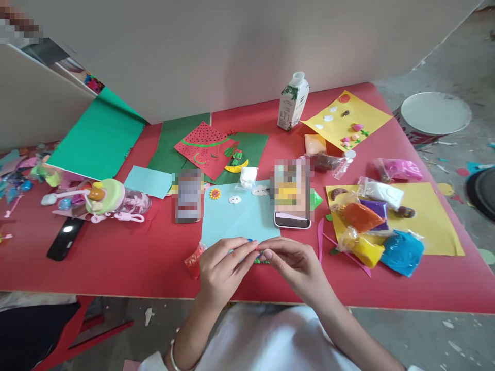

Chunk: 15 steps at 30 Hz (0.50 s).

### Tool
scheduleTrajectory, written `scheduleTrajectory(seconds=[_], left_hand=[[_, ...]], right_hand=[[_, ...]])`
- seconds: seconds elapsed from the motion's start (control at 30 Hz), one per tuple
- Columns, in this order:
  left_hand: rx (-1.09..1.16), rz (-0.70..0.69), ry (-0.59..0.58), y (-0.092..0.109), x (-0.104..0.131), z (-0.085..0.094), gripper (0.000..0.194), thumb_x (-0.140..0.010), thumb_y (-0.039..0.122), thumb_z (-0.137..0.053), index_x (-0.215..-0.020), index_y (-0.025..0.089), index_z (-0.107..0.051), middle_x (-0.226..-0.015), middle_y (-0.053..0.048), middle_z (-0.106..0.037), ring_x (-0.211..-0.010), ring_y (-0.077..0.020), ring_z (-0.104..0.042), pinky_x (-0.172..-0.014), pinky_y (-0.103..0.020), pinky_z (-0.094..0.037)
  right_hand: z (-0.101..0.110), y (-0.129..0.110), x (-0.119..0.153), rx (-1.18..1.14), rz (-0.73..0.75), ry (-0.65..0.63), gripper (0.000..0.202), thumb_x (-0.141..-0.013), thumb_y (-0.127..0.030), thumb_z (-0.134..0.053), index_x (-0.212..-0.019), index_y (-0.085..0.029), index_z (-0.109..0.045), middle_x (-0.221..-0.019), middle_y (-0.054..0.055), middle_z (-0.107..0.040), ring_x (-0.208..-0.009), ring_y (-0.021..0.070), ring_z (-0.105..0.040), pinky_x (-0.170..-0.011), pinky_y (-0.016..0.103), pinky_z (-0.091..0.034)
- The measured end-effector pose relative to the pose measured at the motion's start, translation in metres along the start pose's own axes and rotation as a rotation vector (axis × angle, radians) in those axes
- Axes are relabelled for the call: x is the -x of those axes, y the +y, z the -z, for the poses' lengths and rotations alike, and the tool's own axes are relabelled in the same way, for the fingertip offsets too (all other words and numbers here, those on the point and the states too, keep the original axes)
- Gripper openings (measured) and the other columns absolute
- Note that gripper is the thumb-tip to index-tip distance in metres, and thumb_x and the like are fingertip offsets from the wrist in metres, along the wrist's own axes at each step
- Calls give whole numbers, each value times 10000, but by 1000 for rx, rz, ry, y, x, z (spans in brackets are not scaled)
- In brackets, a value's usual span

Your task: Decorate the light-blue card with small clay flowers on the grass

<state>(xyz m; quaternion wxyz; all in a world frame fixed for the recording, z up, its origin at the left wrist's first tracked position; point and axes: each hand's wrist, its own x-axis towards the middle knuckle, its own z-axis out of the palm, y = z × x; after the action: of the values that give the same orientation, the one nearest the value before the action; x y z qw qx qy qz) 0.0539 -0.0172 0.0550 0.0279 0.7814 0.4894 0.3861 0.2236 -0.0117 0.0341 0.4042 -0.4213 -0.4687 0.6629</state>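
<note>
The big red table [154, 278] is under the blue paper [240, 221]. Over the paper's near edge, the left hand [222, 270] and right hand [299, 263] meet. A red bag [192, 262] is by its near left corner. Over that edge, left fingers pinch a tiny red bit [257, 248], between both hands. I can't tell its long way, or if right fingers pinch.

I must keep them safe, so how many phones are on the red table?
3. A black phone lies at the left, a second phone at the left edge of the large light blue sheet, a third phone at its right edge. Papers may hide others.
</note>
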Motion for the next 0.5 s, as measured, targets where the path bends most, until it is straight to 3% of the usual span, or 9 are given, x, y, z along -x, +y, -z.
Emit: scheduleTrajectory(seconds=[0.2, 0.5], left_hand=[[58, 30, -9, 5, -3, -3, 63, -908, 184, -629, -936, 227, -668, -794, 0, -724, -689, -116, -708, -644, -200, -571], [159, 141, 7, 12, -5, -9, 154, -886, 98, -631, -933, 235, -685, -818, 6, -728, -730, -107, -707, -672, -208, -591]], right_hand=[[7, 1, 3, 45, -3, 33, 271, -892, -452, -630, -919, -223, -772, -864, 77, -745, -796, 190, -700, -705, 296, -599], [24, 3, 9, 35, -44, 71, 285, -874, -479, -642, -888, -217, -754, -803, 61, -737, -756, 186, -702, -741, 309, -605]])
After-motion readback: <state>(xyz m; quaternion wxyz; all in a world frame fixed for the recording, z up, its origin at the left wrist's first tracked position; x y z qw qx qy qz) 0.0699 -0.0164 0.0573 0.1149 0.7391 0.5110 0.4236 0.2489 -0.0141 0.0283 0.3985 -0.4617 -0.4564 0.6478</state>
